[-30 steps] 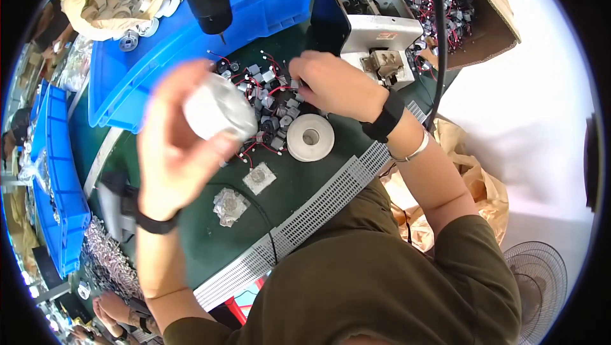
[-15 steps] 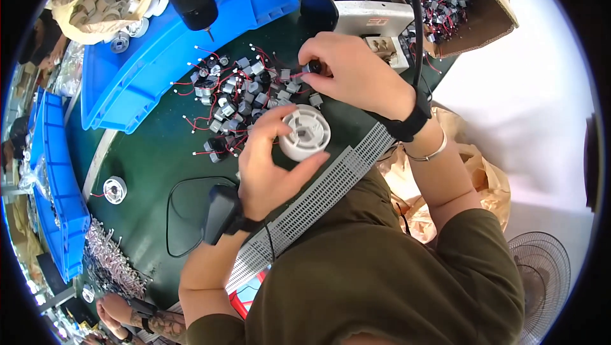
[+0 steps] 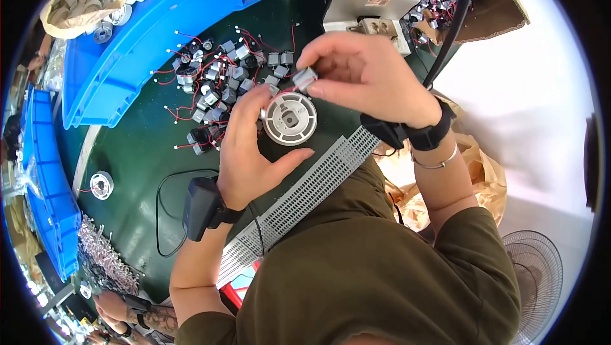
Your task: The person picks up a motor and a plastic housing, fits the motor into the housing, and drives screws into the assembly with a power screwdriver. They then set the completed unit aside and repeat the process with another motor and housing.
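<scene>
A: At the far left of the frame, a blue bin point(image 3: 44, 173) runs down the edge of the green bench top point(image 3: 140, 154), and a lone white disc point(image 3: 101, 185) lies just inside it. What is the left hand doing?

B: At centre, the left hand point(image 3: 251, 151) is curled round the white round housing point(image 3: 291, 119), thumb under its lower rim and fingers along its left side. The housing rests flat on the bench, face up.

A: And above it?

B: A heap of small grey motors with red leads point(image 3: 219, 87) lies spread in front of the long blue tray point(image 3: 165, 20).

A: The right hand?

B: Just right of centre, the right hand point(image 3: 366, 77) pinches one small motor point(image 3: 305, 79) between thumb and forefinger, directly above the housing's upper rim.

A: How to do it well?

B: Probably by keeping the housing pinned steady, squaring the motor to the central seat before lowering, and keeping its leads clear. Whether it already touches the housing cannot be told.
</scene>
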The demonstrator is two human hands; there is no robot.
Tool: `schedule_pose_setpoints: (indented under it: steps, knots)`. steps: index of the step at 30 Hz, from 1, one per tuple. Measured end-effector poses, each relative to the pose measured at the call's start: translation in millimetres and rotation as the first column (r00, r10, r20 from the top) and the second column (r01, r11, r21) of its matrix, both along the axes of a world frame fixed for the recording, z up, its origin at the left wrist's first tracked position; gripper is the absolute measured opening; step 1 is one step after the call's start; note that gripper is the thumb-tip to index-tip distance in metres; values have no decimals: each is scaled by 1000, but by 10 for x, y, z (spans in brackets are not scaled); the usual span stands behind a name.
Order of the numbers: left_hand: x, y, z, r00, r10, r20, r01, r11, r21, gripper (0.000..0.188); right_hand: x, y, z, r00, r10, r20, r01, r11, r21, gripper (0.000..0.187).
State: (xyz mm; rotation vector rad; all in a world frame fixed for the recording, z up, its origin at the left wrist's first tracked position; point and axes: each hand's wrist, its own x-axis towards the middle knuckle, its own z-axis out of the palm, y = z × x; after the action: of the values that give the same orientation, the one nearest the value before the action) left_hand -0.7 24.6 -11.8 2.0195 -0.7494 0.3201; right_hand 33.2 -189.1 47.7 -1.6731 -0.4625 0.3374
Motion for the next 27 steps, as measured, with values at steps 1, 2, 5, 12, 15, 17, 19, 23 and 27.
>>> schedule_pose_setpoints:
  steps: [1,2,5,12,15,17,19,23,27]
  knots:
    - [-3,-12,-28,1000,2,-7,-2,1000,-2,76,-33,12,-52,1000,2,-7,-2,1000,-2,25]
    - [-1,-23,-52,999,-15,-39,14,1000,-28,73,-54,35,-108,999,17,27,-18,1000,19,26]
    - [60,-45,-88,994,-52,95,52,999,3,66,-82,67,-123,991,20,133,-10,997,-78,29]
    - [45,-38,-47,1000,-8,-3,8,1000,21,69,-143,71,-59,971,-57,233,107,972,-209,30]
    - [40,-3,-25,998,-7,61,2,996,91,77,-228,106,-1,965,-68,253,125,968,-218,27]
    - [89,34,-119,995,-79,-55,74,993,-90,72,-252,133,-24,967,-92,236,144,966,-215,26]
    - [41,10,-77,976,-69,-205,52,995,-90,66,-275,156,-75,969,-115,220,163,963,-214,25]
    - [23,-31,-96,1000,-9,12,9,1000,25,62,-295,215,-153,922,-73,381,191,940,-284,23]
    - [-16,-121,-244,993,92,73,-87,994,-65,62,-296,297,-181,824,16,566,229,905,-358,21]
